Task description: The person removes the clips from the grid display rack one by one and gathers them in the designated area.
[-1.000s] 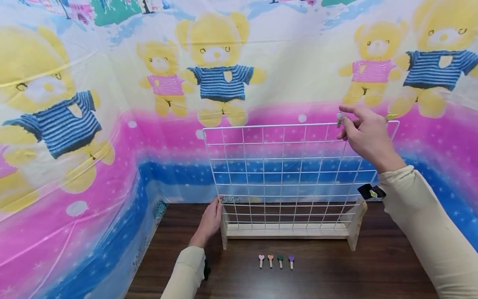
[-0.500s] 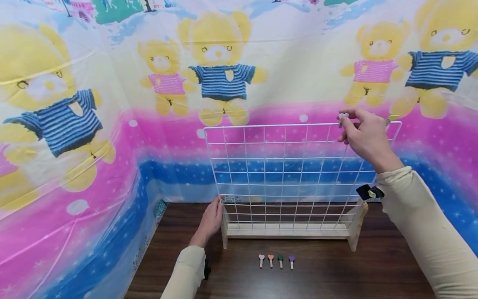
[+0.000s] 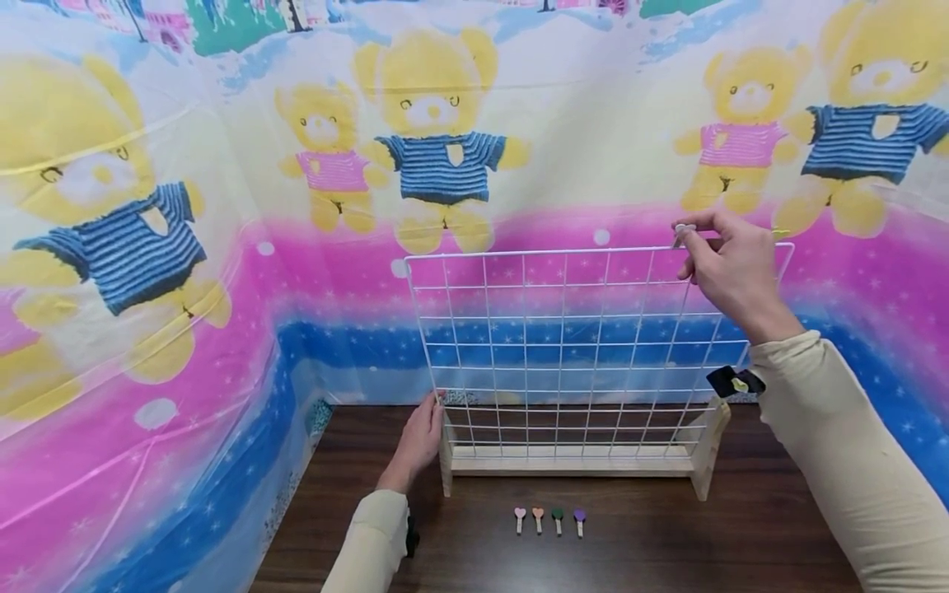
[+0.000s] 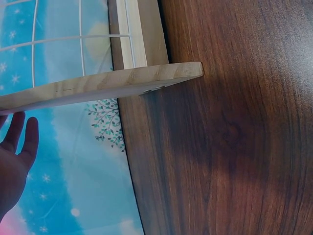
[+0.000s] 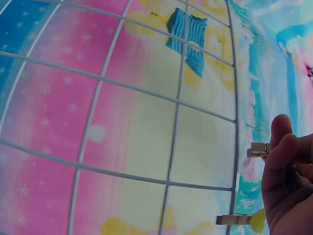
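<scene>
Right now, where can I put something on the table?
Bare table lies between the purple clip and right sleeve, and between the pink clip and left sleeve. The top right of the rack is crowded: right grip, white clip, yellow clip.

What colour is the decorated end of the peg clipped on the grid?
The decorated end is yellow; it shows best in the right wrist view.

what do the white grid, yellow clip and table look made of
White grid: probably coated metal wire; thin, smooth, evenly white bars. Yellow clip: likely a bare wood peg, pale and matt; yellow head's material unclear. Table: wood or laminate; dark streaky grain, slight sheen.
</scene>
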Motion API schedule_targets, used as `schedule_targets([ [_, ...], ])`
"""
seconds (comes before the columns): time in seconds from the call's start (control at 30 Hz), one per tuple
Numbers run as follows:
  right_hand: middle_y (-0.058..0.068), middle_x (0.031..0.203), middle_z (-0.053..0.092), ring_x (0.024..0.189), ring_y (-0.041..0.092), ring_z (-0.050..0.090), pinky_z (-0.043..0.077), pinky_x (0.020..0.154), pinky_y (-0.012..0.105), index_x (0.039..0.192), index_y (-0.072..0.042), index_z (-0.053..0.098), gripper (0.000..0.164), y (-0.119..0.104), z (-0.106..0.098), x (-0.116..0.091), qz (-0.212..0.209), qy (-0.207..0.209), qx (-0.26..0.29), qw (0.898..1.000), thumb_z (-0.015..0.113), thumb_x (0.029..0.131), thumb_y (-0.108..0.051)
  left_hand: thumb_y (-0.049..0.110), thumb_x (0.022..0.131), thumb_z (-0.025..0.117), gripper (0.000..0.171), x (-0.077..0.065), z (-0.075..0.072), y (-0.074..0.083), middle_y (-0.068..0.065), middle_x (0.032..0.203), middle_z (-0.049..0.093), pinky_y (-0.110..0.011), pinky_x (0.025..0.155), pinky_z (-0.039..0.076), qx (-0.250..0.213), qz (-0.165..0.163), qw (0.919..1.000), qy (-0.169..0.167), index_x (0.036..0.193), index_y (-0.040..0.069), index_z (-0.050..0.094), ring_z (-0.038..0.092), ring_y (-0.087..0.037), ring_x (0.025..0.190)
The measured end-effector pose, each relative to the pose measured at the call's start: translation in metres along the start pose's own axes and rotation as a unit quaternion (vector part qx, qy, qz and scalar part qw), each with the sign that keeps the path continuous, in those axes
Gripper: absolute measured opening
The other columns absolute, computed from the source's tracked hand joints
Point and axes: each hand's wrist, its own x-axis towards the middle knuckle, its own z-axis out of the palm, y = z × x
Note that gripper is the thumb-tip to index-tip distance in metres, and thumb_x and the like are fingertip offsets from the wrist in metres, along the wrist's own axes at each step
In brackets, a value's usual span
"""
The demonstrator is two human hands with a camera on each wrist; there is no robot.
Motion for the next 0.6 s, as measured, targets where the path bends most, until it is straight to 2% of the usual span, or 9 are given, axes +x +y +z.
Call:
schedule_targets([
  [0.17,0.001,0.075,0.062,0.048,0.008,0.057,0.044,0.046,0.017,0.106,-0.006,0.068,0.023,-0.007,-0.004,-0.006,-0.012,0.008,0.008,1.000,0.059,0.094,-0.023,0.019,0.104,0.036,0.039,0.000,0.000,0.001,-0.019,0.137,0.047,-0.054,0.099,0.035,-0.003,-0.001,1.0000,0.002,0.141,0.008,0.042,0.042,-0.035,0.126],
  [0.4,0.005,0.076,0.064,0.049,0.004,0.057,0.039,0.039,0.020,0.109,-0.007,0.067,0.024,-0.005,-0.002,-0.024,-0.025,-0.012,-0.012,1.000,0.059,0.094,-0.025,0.021,0.104,0.034,0.039,-0.001,0.000,0.002,-0.018,0.137,0.046,-0.052,0.100,0.035,0.012,0.013,0.9998,0.010,0.140,0.007,0.042,0.042,-0.034,0.126],
  [0.6,0.006,0.073,0.064,0.049,0.007,0.057,0.042,0.042,0.021,0.110,-0.008,0.066,0.022,0.005,0.001,-0.044,-0.023,-0.041,-0.012,0.999,0.059,0.094,-0.022,0.021,0.105,0.033,0.039,-0.001,0.001,0.001,-0.018,0.133,0.049,-0.052,0.097,0.038,0.021,0.019,0.9996,0.007,0.140,0.007,0.042,0.045,-0.034,0.123],
])
